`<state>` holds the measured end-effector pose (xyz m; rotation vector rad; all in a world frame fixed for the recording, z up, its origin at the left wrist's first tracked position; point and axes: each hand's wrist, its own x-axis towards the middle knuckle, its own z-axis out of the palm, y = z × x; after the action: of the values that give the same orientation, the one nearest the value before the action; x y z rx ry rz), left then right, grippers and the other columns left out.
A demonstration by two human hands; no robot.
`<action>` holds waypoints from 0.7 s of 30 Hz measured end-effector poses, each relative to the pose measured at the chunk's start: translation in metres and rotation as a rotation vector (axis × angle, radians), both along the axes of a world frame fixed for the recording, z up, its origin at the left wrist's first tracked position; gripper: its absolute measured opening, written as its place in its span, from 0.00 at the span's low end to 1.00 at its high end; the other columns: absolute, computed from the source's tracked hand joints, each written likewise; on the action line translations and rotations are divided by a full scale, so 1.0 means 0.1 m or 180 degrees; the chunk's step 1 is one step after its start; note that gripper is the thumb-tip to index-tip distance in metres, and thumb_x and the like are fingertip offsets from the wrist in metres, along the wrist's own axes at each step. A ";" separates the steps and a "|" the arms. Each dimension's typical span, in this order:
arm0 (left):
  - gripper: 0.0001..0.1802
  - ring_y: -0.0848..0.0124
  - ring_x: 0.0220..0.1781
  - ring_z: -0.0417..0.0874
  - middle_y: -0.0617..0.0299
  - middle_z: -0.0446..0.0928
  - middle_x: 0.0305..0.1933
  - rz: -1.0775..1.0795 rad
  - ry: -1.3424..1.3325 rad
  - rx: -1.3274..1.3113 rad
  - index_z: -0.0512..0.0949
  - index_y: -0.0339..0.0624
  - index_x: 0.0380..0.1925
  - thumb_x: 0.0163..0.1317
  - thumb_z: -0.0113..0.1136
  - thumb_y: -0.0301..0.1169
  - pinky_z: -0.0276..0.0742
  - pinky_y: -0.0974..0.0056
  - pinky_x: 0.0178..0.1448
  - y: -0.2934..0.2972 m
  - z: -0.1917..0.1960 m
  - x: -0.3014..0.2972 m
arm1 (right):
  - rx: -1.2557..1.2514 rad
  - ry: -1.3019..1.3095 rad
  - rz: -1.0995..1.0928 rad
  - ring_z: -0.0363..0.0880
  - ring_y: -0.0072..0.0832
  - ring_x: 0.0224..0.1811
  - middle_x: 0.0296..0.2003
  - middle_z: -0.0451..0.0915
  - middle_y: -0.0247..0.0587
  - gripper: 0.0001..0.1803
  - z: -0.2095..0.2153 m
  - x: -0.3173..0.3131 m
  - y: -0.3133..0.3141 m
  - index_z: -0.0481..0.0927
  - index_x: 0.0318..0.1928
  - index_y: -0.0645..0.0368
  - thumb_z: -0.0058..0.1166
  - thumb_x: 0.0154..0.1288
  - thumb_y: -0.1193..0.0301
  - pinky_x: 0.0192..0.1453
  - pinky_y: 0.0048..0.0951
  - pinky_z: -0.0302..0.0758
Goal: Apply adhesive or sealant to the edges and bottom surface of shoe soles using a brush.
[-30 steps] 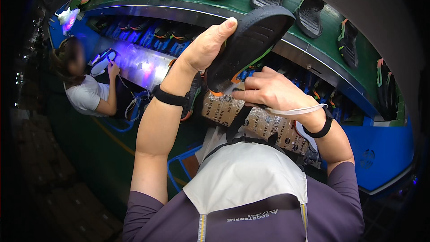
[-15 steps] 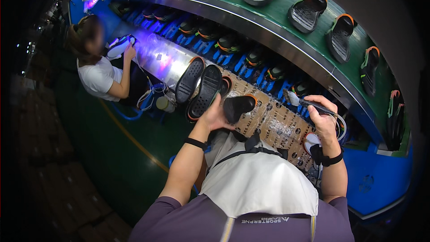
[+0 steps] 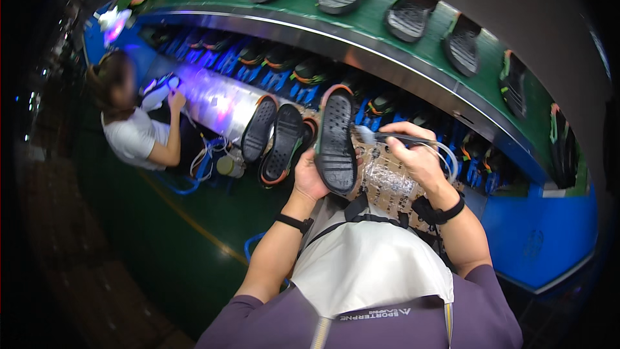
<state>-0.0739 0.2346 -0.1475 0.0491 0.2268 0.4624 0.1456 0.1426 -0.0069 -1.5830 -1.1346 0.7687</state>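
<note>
— What is surrounding the person here?

— A long curved conveyor with a green belt (image 3: pixel 445 71) is arching across the top, carrying a row of black rubber shoe soles (image 3: pixel 408 16) lying tread up and well apart from one another. Under its shiny metal edge (image 3: pixel 361 52), a lower tier is holding more dark soles on blue racks (image 3: pixel 284 68), lit by a purple-white glow (image 3: pixel 216 100) toward the left.

— And the surface in front of them?

— A counter covered with a printed, patterned sheet (image 3: pixel 387 187) is sitting just below the hands. Two black soles with orange rims (image 3: pixel 271 142) are leaning side by side just left of it. The floor (image 3: pixel 161 232) is looking dark green with a yellow line running across it.

— What are the hands doing?

— The left hand (image 3: pixel 311 179) is grasping a black treaded shoe sole with an orange edge (image 3: pixel 336 142), holding it upright above the counter, tread facing the camera. The right hand (image 3: pixel 416 155) is clenching its grip around a slim metal nozzle tool with a clear hose (image 3: pixel 387 137), the tip sitting just beside the sole's right edge.

— Anyone else nearby?

— A co-worker in a white shirt (image 3: pixel 132 136) is sitting far left, handling a pale shoe part (image 3: pixel 158 90).
</note>
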 end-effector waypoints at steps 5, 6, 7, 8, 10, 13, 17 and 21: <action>0.39 0.39 0.68 0.77 0.38 0.75 0.68 0.0272 -0.0023 0.0216 0.67 0.37 0.73 0.75 0.38 0.57 0.74 0.39 0.73 -0.03 0.32 0.15 | 0.0265 0.0459 -0.0056 0.81 0.17 0.30 0.30 0.86 0.35 0.12 0.11 -0.22 0.26 0.88 0.47 0.61 0.64 0.65 0.72 0.35 0.23 0.78; 0.39 0.39 0.68 0.78 0.37 0.76 0.67 0.0306 0.0157 0.0198 0.68 0.38 0.72 0.72 0.42 0.54 0.75 0.39 0.72 -0.07 0.39 0.17 | 0.0132 0.0518 -0.0078 0.80 0.17 0.36 0.34 0.85 0.33 0.12 0.17 -0.24 0.29 0.88 0.47 0.62 0.63 0.66 0.70 0.42 0.23 0.77; 0.39 0.39 0.67 0.78 0.37 0.76 0.66 0.0207 -0.0079 0.0206 0.69 0.38 0.71 0.68 0.45 0.53 0.75 0.39 0.72 -0.11 0.50 0.18 | 0.0257 0.0025 -0.0146 0.81 0.17 0.36 0.35 0.86 0.34 0.12 0.19 -0.22 0.36 0.88 0.48 0.62 0.63 0.66 0.71 0.43 0.23 0.78; 0.39 0.39 0.67 0.78 0.36 0.76 0.66 0.0199 -0.0095 0.0202 0.69 0.37 0.71 0.67 0.46 0.53 0.76 0.39 0.71 -0.15 0.54 0.19 | 0.0260 0.0117 -0.0205 0.81 0.17 0.37 0.35 0.86 0.35 0.12 0.22 -0.23 0.42 0.88 0.48 0.62 0.62 0.66 0.72 0.43 0.23 0.78; 0.40 0.38 0.67 0.78 0.36 0.76 0.66 0.0171 -0.0116 0.0221 0.70 0.36 0.70 0.66 0.47 0.53 0.76 0.40 0.71 -0.22 0.59 0.21 | 0.0529 0.0091 -0.0349 0.83 0.20 0.38 0.36 0.87 0.39 0.12 0.27 -0.28 0.53 0.87 0.48 0.63 0.62 0.66 0.73 0.44 0.25 0.79; 0.39 0.44 0.67 0.79 0.42 0.78 0.66 0.0382 0.0164 0.0589 0.71 0.37 0.69 0.66 0.48 0.53 0.76 0.44 0.72 -0.25 0.60 0.19 | 0.1399 -0.0669 -0.0414 0.84 0.24 0.37 0.37 0.87 0.42 0.12 0.18 -0.36 0.62 0.87 0.48 0.62 0.64 0.65 0.74 0.44 0.26 0.80; 0.34 0.54 0.66 0.81 0.50 0.80 0.65 0.0834 0.0573 0.0481 0.75 0.40 0.66 0.69 0.45 0.52 0.74 0.50 0.73 -0.12 0.37 0.18 | 0.1626 -0.1822 0.0274 0.79 0.45 0.33 0.32 0.82 0.46 0.14 0.18 -0.45 0.48 0.83 0.47 0.62 0.67 0.59 0.77 0.40 0.41 0.76; 0.37 0.56 0.66 0.80 0.51 0.80 0.65 0.0984 0.0253 0.0832 0.76 0.40 0.65 0.74 0.38 0.57 0.72 0.49 0.74 -0.04 0.44 0.20 | 0.0587 -0.1957 0.1308 0.82 0.48 0.37 0.33 0.83 0.48 0.11 0.35 -0.49 0.10 0.84 0.43 0.62 0.67 0.59 0.73 0.44 0.45 0.79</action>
<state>-0.0542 0.2306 -0.1034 0.2915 0.2521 0.7974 0.0968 0.1528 0.0276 -1.4832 -1.9607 0.4123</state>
